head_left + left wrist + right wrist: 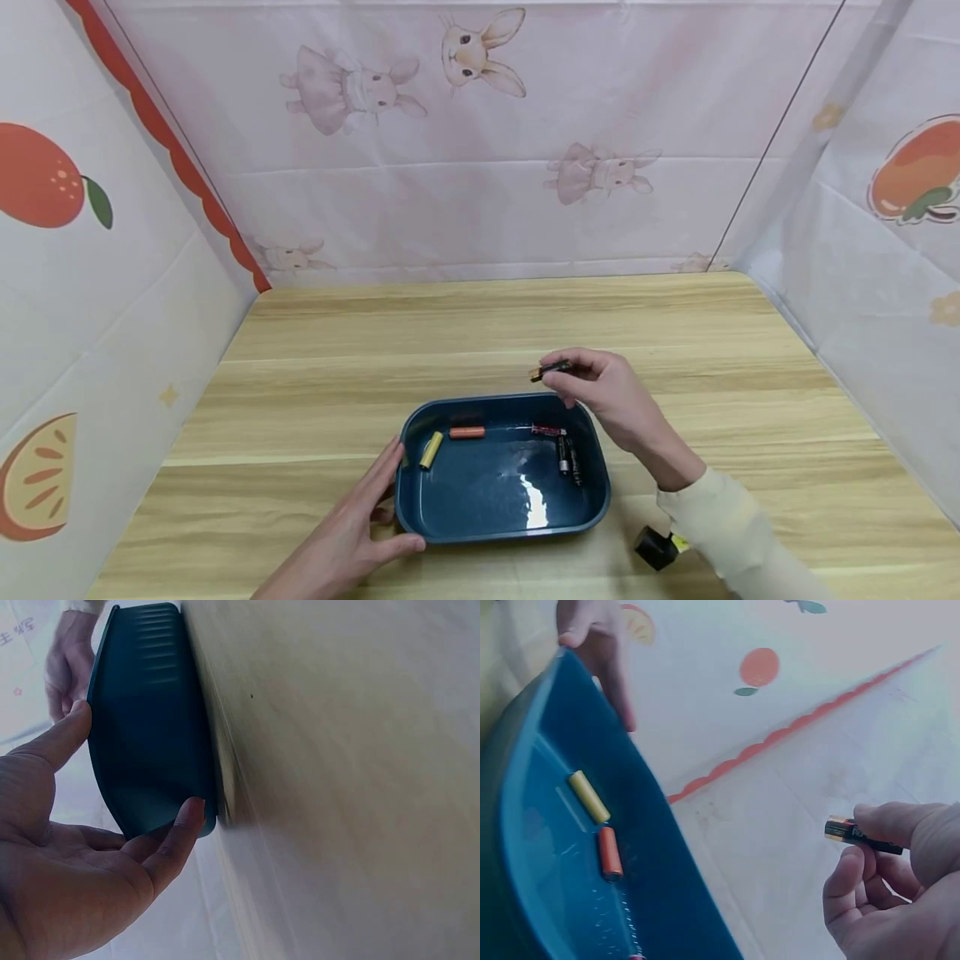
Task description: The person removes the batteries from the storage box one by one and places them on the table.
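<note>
A dark blue plastic tub (480,500) stands on the table. My left hand (348,521) holds its left end, thumb at the near corner and fingers along the outer wall. In the left wrist view, the thumb (71,731) touches the rim. My right hand (607,400) pinches a black battery with a gold end (862,835) above the tub's far right corner. Inside lie a yellow battery (431,450) and an orange battery (467,432) at the left. A dark red battery (548,430) and black batteries (563,457) lie at the right.
A black object with a yellow-green part (656,547) lies right of the tub, partly hidden by the right sleeve (738,525). The wood-grain table (315,350) is bounded by printed sheets at the back (465,208) and both sides.
</note>
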The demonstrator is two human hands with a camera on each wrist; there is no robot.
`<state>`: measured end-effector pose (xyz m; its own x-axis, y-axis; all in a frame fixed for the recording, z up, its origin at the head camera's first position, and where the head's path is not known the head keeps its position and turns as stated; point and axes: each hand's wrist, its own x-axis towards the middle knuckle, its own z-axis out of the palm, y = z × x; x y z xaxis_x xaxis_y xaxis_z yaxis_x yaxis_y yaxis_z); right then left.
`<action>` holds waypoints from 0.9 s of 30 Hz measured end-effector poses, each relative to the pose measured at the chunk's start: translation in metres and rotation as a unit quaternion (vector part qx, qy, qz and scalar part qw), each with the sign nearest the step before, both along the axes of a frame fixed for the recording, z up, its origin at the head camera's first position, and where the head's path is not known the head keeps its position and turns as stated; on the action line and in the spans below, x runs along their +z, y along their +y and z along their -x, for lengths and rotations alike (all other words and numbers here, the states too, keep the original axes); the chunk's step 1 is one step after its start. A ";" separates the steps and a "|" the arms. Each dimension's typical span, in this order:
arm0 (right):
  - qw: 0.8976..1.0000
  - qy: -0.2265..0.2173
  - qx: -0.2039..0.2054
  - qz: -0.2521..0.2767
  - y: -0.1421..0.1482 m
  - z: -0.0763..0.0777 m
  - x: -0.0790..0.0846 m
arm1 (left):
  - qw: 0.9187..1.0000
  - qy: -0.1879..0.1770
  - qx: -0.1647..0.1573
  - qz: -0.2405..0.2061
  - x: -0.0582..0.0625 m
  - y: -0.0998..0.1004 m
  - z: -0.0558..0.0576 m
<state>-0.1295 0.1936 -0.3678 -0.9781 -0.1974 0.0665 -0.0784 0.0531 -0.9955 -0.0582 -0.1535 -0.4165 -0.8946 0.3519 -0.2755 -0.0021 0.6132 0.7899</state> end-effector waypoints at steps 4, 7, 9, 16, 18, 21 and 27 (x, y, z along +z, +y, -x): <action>1.000 -0.008 -0.019 0.018 0.010 0.001 0.006 | 1.000 -0.005 0.001 0.001 0.000 0.000 0.000; 0.999 0.000 -0.016 0.031 0.018 0.001 0.011 | 1.000 -0.004 0.000 0.003 0.000 0.000 0.000; 0.999 0.013 -0.001 0.050 0.024 0.002 0.014 | 1.000 -0.003 -0.001 0.003 0.000 0.000 0.000; 0.989 0.064 0.040 0.127 0.041 0.005 0.021 | 1.000 -0.007 -0.002 0.003 0.000 0.000 0.001; 0.986 0.074 0.038 0.142 0.045 0.006 0.022 | 1.000 -0.007 -0.003 0.003 0.000 -0.001 0.002; 0.984 0.087 0.031 0.153 0.050 0.006 0.024 | 1.000 -0.005 -0.003 0.004 0.000 -0.001 0.002; 0.984 0.121 -0.008 0.129 0.057 0.005 0.029 | 1.000 0.000 -0.006 0.003 -0.001 -0.002 0.001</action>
<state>-0.1344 0.2511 -0.3391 -0.9304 -0.1280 0.3434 -0.3158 -0.1950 -0.9286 -0.0594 -0.1556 -0.4175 -0.8906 0.3604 -0.2774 0.0053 0.6181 0.7861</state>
